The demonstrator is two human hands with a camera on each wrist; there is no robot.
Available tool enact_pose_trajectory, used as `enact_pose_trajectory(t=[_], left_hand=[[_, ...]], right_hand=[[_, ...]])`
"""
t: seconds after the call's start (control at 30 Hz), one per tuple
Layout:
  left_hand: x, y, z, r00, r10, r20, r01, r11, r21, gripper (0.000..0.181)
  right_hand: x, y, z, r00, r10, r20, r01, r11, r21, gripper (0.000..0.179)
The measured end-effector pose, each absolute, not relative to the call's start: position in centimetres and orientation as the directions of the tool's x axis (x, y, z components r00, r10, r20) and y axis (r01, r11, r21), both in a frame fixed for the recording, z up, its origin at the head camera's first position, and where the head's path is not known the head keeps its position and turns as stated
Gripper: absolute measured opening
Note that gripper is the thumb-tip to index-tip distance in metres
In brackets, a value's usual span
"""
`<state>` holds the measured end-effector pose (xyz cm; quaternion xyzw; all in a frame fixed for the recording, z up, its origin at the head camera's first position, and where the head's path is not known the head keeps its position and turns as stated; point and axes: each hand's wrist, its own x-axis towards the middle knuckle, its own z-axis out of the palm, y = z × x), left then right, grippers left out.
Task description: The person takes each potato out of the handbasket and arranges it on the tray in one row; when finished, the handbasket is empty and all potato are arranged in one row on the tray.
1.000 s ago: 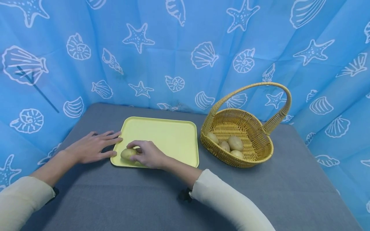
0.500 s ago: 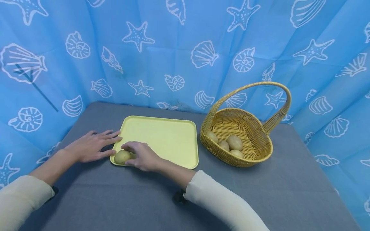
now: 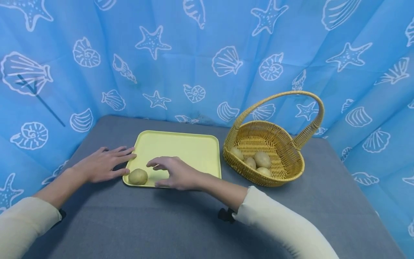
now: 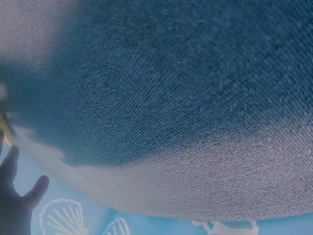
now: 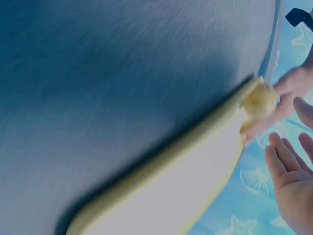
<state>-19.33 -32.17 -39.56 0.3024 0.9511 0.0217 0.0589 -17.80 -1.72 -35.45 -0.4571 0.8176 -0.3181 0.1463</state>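
Roundish tan potato (image 3: 138, 176) in your rectangular yellow tray (image 3: 181, 145), near-left corner? Probably firm, rolly; cup its sides. Your right hand (image 3: 178, 175) curves loosely, left hand (image 3: 101, 165) spreads at the rim, both empty.

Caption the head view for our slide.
Potato on yellow tray between left hand and right hand; four more in basket.

1. A gray counter (image 3: 155, 226) with a woven-looking surface spread across the scene.
2. A blue curtain (image 3: 191, 54) hung in folds along its far, left and right sides.
3. White starfish (image 3: 153, 42) and shells (image 3: 227, 62) patterned the curtain.
4. A thin dark streak (image 3: 50, 110) slanted down at left.
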Motion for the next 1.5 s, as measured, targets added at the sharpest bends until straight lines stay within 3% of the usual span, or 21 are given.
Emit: enact_pose_trajectory(t=[0.17,0.33,0.53,0.83,1.1,1.3,1.5], left_hand=[[-19.2,-32.3,-39.5,-0.802,0.587,-0.105,0.583,0.809,0.074,0.065],[-19.1,-32.1,-39.3,-0.796,0.593,-0.117,0.589,0.805,0.071,0.065],[-19.1,-31.9,-38.7,-0.8,0.586,-0.127,0.584,0.81,0.059,0.06],[-19.3,-31.7,-38.5,-0.796,0.594,-0.116,0.592,0.804,0.056,0.057],[-19.2,-31.7,-38.8,-0.79,0.6,-0.128,0.598,0.799,0.057,0.056],[-19.1,-31.5,-38.5,-0.787,0.604,-0.128,0.602,0.796,0.056,0.054],[-19.2,-31.2,-38.0,-0.783,0.608,-0.129,0.607,0.793,0.051,0.054]], right_hand=[[-18.0,3.2,-33.3,-0.534,-0.845,-0.015,-0.645,0.419,-0.639,0.051],[-18.7,8.9,-31.7,-0.574,-0.817,-0.064,-0.619,0.483,-0.619,0.051],[-19.9,15.4,-30.1,-0.621,-0.759,-0.193,-0.476,0.561,-0.677,0.053],[-22.9,23.3,-29.3,-0.702,-0.683,-0.201,-0.309,0.546,-0.779,0.057],[-24.8,27.9,-29.6,-0.668,-0.635,-0.387,-0.126,0.609,-0.783,0.066],[-25.4,29.8,-30.1,-0.678,-0.581,-0.45,-0.067,0.659,-0.749,0.071],[-26.0,30.6,-29.8,-0.646,-0.541,-0.538,0.009,0.7,-0.714,0.075]])
